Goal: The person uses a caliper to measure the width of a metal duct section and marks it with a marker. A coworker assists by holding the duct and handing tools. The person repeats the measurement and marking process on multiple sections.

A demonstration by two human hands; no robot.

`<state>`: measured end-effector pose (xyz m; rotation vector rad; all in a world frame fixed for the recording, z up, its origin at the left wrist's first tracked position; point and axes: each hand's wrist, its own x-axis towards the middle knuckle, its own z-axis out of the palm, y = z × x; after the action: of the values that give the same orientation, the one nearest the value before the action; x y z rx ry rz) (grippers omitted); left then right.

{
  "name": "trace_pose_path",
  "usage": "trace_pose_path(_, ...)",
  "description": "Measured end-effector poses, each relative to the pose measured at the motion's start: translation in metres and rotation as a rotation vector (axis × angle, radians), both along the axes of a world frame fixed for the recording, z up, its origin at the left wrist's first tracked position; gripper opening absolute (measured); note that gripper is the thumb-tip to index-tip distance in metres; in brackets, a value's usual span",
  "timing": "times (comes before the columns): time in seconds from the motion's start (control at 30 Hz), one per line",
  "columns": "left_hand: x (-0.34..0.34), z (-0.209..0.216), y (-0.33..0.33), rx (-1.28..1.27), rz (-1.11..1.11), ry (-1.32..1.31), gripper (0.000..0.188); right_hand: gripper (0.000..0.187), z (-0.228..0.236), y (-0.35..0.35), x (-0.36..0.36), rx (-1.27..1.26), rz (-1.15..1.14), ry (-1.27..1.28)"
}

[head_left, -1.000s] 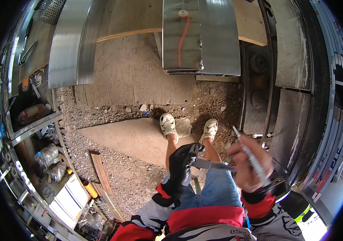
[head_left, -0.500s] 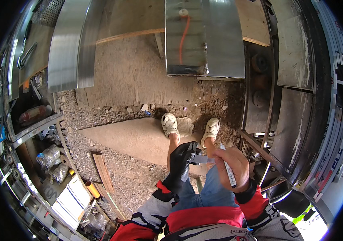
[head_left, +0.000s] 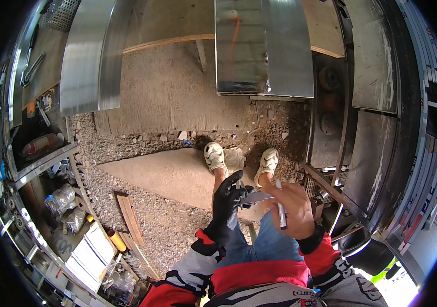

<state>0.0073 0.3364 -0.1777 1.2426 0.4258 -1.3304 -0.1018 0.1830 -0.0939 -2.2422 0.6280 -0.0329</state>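
Note:
My left hand point(head_left: 224, 209), in a black glove, is closed around one end of a small flat grey metal piece point(head_left: 258, 196). The glove partly hides the piece, so I cannot tell its full shape. One gloved finger sticks up and out to the right. My bare right hand point(head_left: 297, 211) is closed on a white marker pen point(head_left: 282, 214), which stands nearly upright against the fingers. The right fingertips reach the other end of the metal piece. Both hands are in front of my body, above my jeans.
Ahead, a bench holds a bent sheet-metal panel point(head_left: 90, 61) and a shiny metal box section point(head_left: 289, 56). Metal shelving point(head_left: 49, 162) with bagged items lines the left. Dark steel racking point(head_left: 369, 153) stands on the right. Gravel, a flat stone-coloured slab point(head_left: 159, 171) and wooden strips point(head_left: 129, 217) lie underfoot.
The marker has swung more upright, and my right hand has turned a little to the left. A finger of my left hand has lifted away, and the metal piece has tilted.

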Motion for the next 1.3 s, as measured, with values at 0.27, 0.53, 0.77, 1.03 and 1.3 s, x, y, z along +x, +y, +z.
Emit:
trace_pose_path(0.27, 0.013, 0.011, -0.002, -0.273, 0.164, 0.278, 0.048, 0.035, -0.004, 0.0, -0.001, -0.094, 0.068, 0.038)
trace_pose_path(0.53, 0.009, 0.009, -0.001, -0.337, -0.178, -0.169, 0.054, 0.027, -0.003, -0.005, -0.008, 0.006, -0.01, -0.03)
trace_pose_path(0.77, -0.002, -0.002, 0.009, -0.388, -0.055, 0.034, 0.062, 0.023, -0.011, -0.002, -0.013, 0.038, -0.067, -0.026)
trace_pose_path(1.03, -0.027, 0.031, 0.023, -0.353, -0.493, 0.086, 0.04, 0.028, 0.035, 0.002, -0.061, 0.023, -0.21, 0.057)
trace_pose_path(1.3, -0.037, 0.125, -0.014, -0.354, -0.999, -0.251, 0.025, 0.04, 0.111, -0.009, -0.122, -0.001, -0.143, -0.051)
